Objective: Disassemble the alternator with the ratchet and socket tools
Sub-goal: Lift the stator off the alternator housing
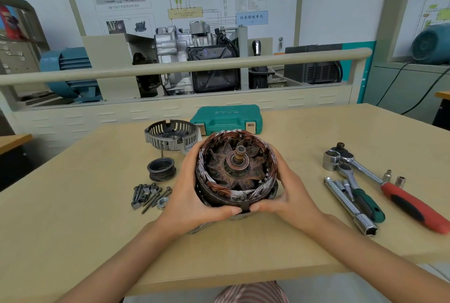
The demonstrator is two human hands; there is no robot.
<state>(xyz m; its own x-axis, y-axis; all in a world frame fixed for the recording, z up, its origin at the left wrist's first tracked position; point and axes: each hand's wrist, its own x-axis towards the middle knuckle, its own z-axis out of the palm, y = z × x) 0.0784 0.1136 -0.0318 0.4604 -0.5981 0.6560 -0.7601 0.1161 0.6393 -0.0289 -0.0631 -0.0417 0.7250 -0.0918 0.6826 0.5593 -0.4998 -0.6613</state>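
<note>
Plainly, everything turns on the alternator (236, 173) standing with its shaft upright, pointing up toward the camera, gripped from both flanks. Going left to right: at nine o'clock of it lie the loose bolts (148, 195) and the grooved pulley (161, 169), with the removed end cover (170, 137) at eleven o'clock and the green tool case (226, 119) at twelve. The left hand (194, 195) wraps the copper winding ring from nine o'clock, its fingers curled round the far side and the thumb lying along the near rim at six. The right hand (287, 193) mirrors it from three o'clock, thumb tip nearly meeting the other thumb. Both hands are clamped on the ring, equally near, so a straight pull along the shaft looks like the likely separation. Whether the body is resting on the table (73, 205) or lifted just clear I cannot tell. At three o'clock, well apart, lie the sockets, the green ratchet (360, 193) and the red ratchet (401, 195), untouched.
</note>
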